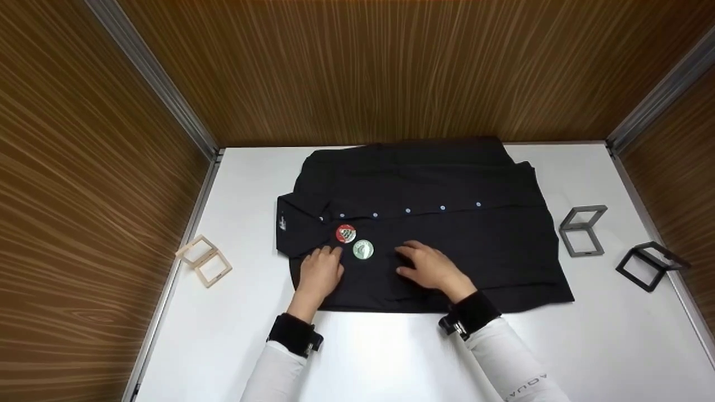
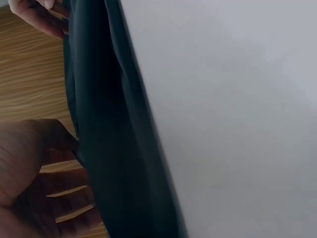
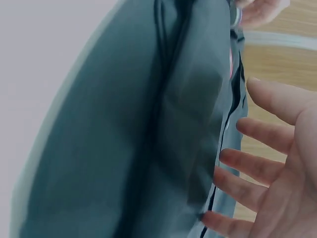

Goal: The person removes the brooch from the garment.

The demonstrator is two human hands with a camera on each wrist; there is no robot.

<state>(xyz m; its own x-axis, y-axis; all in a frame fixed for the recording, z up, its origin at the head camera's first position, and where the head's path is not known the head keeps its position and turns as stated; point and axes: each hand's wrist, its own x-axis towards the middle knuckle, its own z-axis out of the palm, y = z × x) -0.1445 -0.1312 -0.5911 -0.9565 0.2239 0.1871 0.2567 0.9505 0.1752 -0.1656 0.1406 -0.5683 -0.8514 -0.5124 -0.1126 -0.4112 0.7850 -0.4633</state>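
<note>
Both forearms came in from the near side of the table (image 1: 391, 352), the left arm angled forward and slightly to the right, the right arm leaning inward to the left, each wrist in a black band with the palm turned down. The left hand (image 1: 320, 272) was unclenched, its fingers loosely bent and the thumb apart from them, with its fingertips against the dark shirt (image 1: 475, 240) just below the collar (image 1: 301, 226). The right hand (image 1: 431, 267) was open too, its fingers spread over the middle of the shirt; whether those fingertips pressed on the cloth could not be told. The shirt lay spread flat, front up, across the far half of the table, collar pointing to the person's left and hem to the right, so its long axis ran sideways, and the row of buttons (image 1: 408, 211) followed that line. The red badge (image 1: 346, 233) sat near the collar, with the green badge (image 1: 363, 249) just beside it, between the hands.
</note>
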